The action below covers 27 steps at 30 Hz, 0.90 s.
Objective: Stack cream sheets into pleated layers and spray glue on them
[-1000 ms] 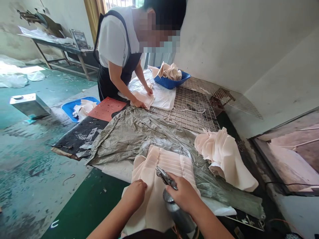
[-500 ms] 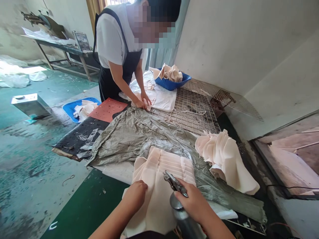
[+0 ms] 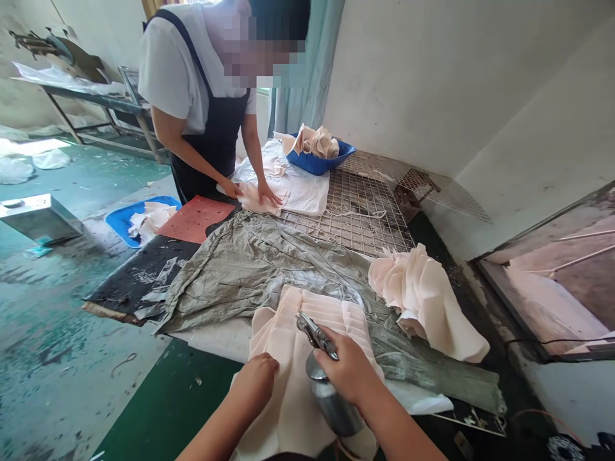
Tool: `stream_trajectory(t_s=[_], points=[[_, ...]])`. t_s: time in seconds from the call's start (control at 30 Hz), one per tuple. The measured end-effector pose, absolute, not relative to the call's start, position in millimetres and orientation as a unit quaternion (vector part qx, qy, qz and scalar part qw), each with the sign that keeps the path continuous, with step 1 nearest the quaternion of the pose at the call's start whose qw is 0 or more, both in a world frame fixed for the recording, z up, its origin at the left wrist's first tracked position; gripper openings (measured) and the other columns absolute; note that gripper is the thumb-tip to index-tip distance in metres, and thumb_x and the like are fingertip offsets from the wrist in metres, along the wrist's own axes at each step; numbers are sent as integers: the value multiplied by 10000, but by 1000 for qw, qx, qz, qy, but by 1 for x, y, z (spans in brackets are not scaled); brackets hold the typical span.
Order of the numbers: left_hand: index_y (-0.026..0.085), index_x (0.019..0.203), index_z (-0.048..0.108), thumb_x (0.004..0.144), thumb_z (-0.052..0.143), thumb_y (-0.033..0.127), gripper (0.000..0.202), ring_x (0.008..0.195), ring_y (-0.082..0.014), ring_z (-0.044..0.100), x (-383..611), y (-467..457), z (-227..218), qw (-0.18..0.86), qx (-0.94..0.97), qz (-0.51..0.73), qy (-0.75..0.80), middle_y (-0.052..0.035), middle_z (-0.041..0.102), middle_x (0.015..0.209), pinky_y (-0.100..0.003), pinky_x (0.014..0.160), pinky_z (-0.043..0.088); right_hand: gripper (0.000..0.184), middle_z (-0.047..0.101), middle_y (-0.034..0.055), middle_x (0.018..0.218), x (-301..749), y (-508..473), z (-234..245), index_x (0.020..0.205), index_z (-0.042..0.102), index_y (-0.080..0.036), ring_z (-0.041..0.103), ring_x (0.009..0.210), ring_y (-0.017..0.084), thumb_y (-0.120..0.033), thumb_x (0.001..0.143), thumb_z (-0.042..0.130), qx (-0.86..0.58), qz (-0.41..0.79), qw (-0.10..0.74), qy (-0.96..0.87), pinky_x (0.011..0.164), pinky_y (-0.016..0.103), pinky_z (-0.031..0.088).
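A metal spray gun [image 3: 314, 333] with a silver cup [image 3: 331, 397] under it is in my right hand [image 3: 348, 371], fingers wrapped round its handle. Its nozzle points over a stack of overlapping cream sheets [image 3: 307, 358], which look like soft foam or fabric. At the stack's left edge, my left hand [image 3: 262, 381] is closed with the edge of a cream sheet in its fingers. The fingertips are partly hidden. Beneath the stack lies a wrinkled grey-green cloth [image 3: 230, 262]. To the right, a second bunch of cream sheets [image 3: 427, 301] rests on the cloth.
Across the table a co-worker [image 3: 202, 96] presses both hands on a pale piece [image 3: 257, 197]. Behind it stands a blue basin [image 3: 317, 165] of cream pieces on wire mesh [image 3: 365, 198]. A blue tray [image 3: 118, 221], a red board [image 3: 195, 219] and a metal can [image 3: 41, 218] are at left.
My right hand has moved left with the spray gun, over the stack. The whole view has shifted slightly. The co-worker's hands have spread apart on the pale piece.
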<state>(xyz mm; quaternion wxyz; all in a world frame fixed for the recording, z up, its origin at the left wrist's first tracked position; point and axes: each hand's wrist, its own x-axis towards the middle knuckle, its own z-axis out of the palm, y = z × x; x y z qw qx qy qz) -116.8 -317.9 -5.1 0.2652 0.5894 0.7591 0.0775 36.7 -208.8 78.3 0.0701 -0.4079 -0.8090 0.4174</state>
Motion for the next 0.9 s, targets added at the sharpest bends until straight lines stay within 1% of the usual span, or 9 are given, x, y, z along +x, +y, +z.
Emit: stream_trajectory(t_s=[0.13, 0.27, 0.33, 0.43, 0.53, 0.6, 0.73, 0.9], points=[[166, 782, 683, 784, 301, 59, 396, 853, -208, 623, -116, -317, -3, 268, 589, 81, 758, -87, 689, 883, -278, 794, 456, 480, 675, 30, 1080, 46, -203, 78, 1198, 579, -251, 603, 1003, 239, -238, 735, 451, -425, 402, 74, -808, 865, 332, 436], [165, 765, 673, 786, 285, 68, 400, 864, -216, 613, -119, -313, -1, 285, 583, 79, 756, -89, 686, 886, -293, 798, 446, 496, 658, 67, 1113, 76, -196, 74, 1199, 582, -196, 588, 1029, 255, -282, 727, 451, -494, 380, 80, -778, 879, 347, 423], [164, 774, 672, 794, 296, 89, 384, 888, -221, 607, -122, -310, -1, 308, 576, 63, 755, -98, 681, 911, -294, 806, 433, 501, 680, 70, 1055, 96, -192, 71, 1187, 591, -192, 604, 980, 262, -313, 721, 453, -529, 372, 85, -758, 827, 343, 439], [152, 828, 675, 805, 316, 117, 361, 927, -220, 599, -125, -306, -4, 336, 566, 51, 751, -104, 671, 953, -292, 834, 413, 481, 712, 57, 891, 124, -187, 64, 1132, 627, -198, 629, 860, 263, -361, 713, 455, -578, 348, 105, -731, 734, 329, 449], [147, 863, 673, 804, 315, 116, 364, 950, -213, 593, -127, -303, -7, 344, 565, 50, 748, -96, 664, 973, -288, 851, 401, 475, 709, 48, 805, 141, -182, 59, 1103, 640, -193, 636, 815, 261, -385, 707, 460, -611, 326, 103, -714, 696, 317, 452], [156, 870, 672, 807, 315, 119, 365, 959, -203, 589, -128, -303, -8, 346, 567, 48, 746, -88, 662, 979, -279, 858, 392, 463, 709, 49, 824, 140, -180, 59, 1101, 639, -201, 636, 823, 259, -372, 712, 456, -609, 314, 89, -723, 703, 315, 453], [161, 856, 672, 825, 309, 132, 366, 959, -197, 584, -128, -303, -7, 348, 563, 52, 748, -84, 661, 971, -277, 861, 384, 434, 701, 62, 939, 112, -178, 67, 1111, 633, -211, 621, 891, 252, -308, 729, 450, -564, 323, 86, -755, 763, 318, 438], [165, 842, 672, 812, 317, 123, 358, 951, -199, 588, -127, -302, -3, 353, 557, 51, 750, -83, 663, 971, -279, 854, 391, 418, 701, 45, 870, 61, -178, 76, 1097, 643, -219, 615, 803, 218, -227, 718, 465, -499, 368, 86, -780, 714, 287, 424]])
